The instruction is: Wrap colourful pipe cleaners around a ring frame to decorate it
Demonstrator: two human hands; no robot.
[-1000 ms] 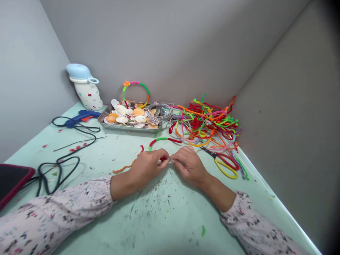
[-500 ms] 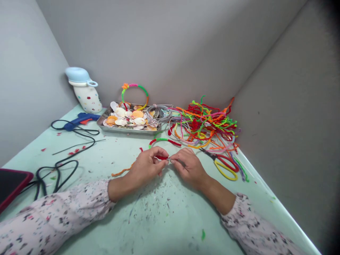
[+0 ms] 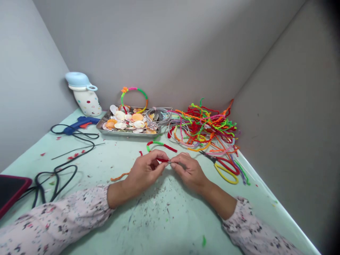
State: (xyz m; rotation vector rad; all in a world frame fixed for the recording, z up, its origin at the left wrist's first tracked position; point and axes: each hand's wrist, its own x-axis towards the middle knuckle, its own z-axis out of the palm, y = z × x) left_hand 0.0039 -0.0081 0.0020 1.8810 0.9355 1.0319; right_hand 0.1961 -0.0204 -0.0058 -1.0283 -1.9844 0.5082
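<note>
Thumb and forefinger of my left hand (image 3: 147,171) pinch the red end of a pipe-cleaner-wrapped wire (image 3: 162,160). My right hand (image 3: 190,171) grips the thin bare part of that wire, its fingertips almost touching the left ones. Just behind the hands a green and red wrapped curve (image 3: 159,143) arcs over the table; whether it joins the held piece is hidden by my fingers. An orange pipe cleaner (image 3: 120,177) pokes out beside my left wrist. Scissors (image 3: 225,170) with red and yellow handles lie right of my right hand.
A metal tray (image 3: 127,134) of shells stands at the back, with a colourful wrapped ring (image 3: 147,95) upright in it. Tangled pipe cleaners (image 3: 207,124) lie back right. At left are a bottle (image 3: 86,99), a blue glue gun (image 3: 79,124), its black cord and a red-edged device (image 3: 25,186).
The view has tilted slightly, so most things appear a little lower. The green and red curve has shifted slightly left. Both hands keep their pinch on the wire.
</note>
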